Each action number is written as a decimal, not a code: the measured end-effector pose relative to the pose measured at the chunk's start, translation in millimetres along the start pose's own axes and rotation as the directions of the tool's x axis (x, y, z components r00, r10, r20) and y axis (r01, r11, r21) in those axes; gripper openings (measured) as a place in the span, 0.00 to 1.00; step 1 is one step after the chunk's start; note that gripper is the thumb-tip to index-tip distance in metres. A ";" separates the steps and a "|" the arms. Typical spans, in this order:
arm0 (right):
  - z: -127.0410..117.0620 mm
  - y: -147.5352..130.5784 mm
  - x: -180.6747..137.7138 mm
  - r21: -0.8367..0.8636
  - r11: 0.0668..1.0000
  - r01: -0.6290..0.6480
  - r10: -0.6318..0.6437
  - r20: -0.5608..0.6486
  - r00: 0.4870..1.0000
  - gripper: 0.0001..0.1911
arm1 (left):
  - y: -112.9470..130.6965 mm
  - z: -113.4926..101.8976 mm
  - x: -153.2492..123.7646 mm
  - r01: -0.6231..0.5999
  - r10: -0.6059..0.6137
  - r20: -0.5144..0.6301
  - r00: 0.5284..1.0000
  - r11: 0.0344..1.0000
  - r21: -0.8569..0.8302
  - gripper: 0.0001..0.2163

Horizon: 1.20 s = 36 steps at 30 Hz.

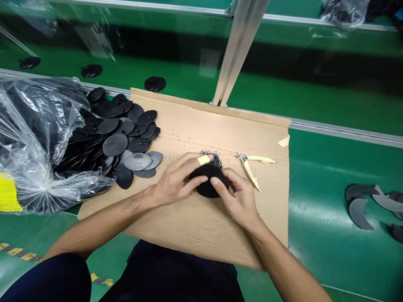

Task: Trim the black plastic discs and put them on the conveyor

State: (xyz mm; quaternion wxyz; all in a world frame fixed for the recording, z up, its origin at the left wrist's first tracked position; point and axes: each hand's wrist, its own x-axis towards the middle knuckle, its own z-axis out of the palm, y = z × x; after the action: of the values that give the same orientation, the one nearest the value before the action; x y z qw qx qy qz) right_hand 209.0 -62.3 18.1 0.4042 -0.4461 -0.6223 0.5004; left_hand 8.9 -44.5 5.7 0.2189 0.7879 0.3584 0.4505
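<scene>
Between my two hands is a round black plastic disc (pixel 209 183), held low over a cardboard sheet (pixel 195 226). My left hand (pixel 180 176), with yellow tape around one finger, grips the disc's left side, thumb on top. On the right side my right hand (pixel 238 193) pinches it, thumb on the face and fingers curled beneath. Small black trimmings (pixel 217 160) lie scattered just beyond the disc. To the right of them rest open side cutters (pixel 250 165) with pale yellow handles. The disc's underside is hidden.
A large heap of black discs (pixel 115 144) spills from a clear plastic bag (pixel 37 138) on the left. Behind the cardboard, a metal post (pixel 237 54) rises beside a green conveyor carrying several discs (pixel 155 84). Curved dark pieces (pixel 360 213) lie on the green table at right.
</scene>
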 end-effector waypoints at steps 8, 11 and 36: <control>-0.9 0.8 0.3 -0.091 0.987 0.131 -0.134 -0.029 0.991 0.16 | -1.8 -1.6 -0.1 0.321 -0.298 0.122 0.947 0.904 -0.284 0.14; -2.3 -0.6 2.0 -0.138 0.953 0.270 -0.274 -0.014 0.962 0.06 | 1.7 -4.6 2.0 0.219 -0.206 0.077 0.975 0.945 -0.244 0.11; -5.3 5.9 0.2 -0.287 0.817 0.500 -0.493 0.103 0.864 0.13 | 1.7 -9.9 5.9 -0.167 0.167 -0.016 0.986 0.971 -0.170 0.12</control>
State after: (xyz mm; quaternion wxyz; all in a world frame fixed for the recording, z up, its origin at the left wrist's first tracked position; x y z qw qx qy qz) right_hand 214.9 -60.1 13.2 0.4395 -0.3194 -0.7911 0.2811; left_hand 2.9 -40.8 15.1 0.2466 0.7931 0.2512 0.4971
